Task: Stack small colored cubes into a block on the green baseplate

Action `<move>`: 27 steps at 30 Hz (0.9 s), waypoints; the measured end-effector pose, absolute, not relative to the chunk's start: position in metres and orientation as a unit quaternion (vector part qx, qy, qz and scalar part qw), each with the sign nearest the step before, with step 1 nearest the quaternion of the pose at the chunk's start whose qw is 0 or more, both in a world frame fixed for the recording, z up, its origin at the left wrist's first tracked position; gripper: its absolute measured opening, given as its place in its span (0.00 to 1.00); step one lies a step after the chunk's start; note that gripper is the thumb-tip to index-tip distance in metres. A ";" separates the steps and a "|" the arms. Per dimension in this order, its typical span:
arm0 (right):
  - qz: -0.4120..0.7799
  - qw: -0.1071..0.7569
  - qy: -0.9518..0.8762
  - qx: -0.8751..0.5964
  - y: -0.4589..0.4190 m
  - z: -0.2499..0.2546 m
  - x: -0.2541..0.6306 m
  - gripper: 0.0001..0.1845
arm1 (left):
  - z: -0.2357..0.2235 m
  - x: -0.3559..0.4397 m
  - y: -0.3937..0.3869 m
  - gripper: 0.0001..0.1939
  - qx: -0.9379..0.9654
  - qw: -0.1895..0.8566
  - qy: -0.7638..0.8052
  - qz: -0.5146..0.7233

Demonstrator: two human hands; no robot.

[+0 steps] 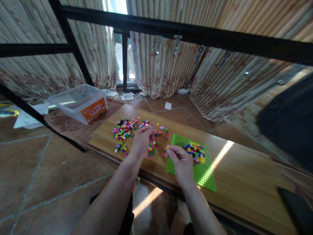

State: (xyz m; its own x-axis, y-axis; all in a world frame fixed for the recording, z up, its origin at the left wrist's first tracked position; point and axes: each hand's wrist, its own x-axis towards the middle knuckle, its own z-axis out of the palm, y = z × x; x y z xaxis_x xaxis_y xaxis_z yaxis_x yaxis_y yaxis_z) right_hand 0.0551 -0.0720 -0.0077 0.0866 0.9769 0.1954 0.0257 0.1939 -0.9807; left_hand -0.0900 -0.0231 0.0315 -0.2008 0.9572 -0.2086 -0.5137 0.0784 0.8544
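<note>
My right hand (180, 160) is raised in front of the green baseplate (205, 178), its thumb and fingers pinched on a small yellow toy brick (167, 148). On that plate stands a block of multicoloured bricks (197, 152), partly covered by my right hand. Over the right side of the loose brick pile (126, 128) is my left hand (143, 138). Its fingers are curled together among the bricks, and what they hold, if anything, is too small to make out. Several green and pink bricks (151, 150) lie between the two hands.
The wooden table (234, 176) has a dark flat object (297, 209) at its right end. A clear plastic bin (70, 104) with an orange label stands at the left. Black metal bars (146, 21) cross above the table, before striped curtains (156, 68).
</note>
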 end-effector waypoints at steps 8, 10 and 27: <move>0.495 0.615 -0.468 -0.396 -0.080 0.010 0.080 0.07 | 0.025 -0.059 -0.027 0.08 0.377 0.585 0.465 0.547; 0.474 0.625 -0.467 -0.408 -0.080 0.014 0.094 0.08 | 0.023 -0.052 -0.027 0.07 0.401 0.580 0.464 0.536; 0.136 0.470 -0.635 -0.598 -0.086 0.013 0.168 0.08 | 0.002 -0.010 -0.028 0.05 0.538 0.540 0.466 0.450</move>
